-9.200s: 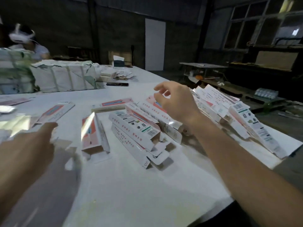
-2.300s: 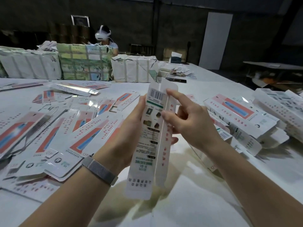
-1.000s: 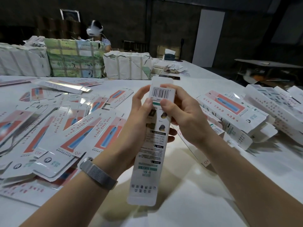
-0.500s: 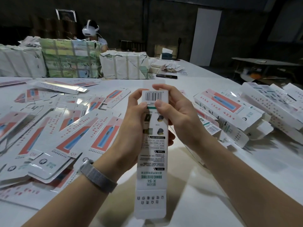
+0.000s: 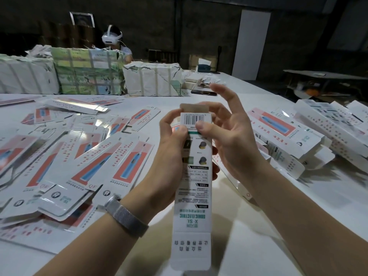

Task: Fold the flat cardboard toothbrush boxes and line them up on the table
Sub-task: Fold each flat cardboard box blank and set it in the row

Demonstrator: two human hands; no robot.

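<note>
Cardboard is pinched in both your hands: left hand [image 5: 171, 144] and right hand [image 5: 229, 140] are gripping the long white printed toothbrush box [image 5: 194, 176] upright above the white table [image 5: 268, 226]. You are closing its top; tucking the brown flap [image 5: 194, 108], raised since half a second ago, comes next.

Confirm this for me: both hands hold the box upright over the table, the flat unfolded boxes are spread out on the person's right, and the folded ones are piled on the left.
Sides are swapped. The head view shows the flat boxes on the person's left and the folded boxes on the right. Both the left hand and right hand do hold the box upright.
</note>
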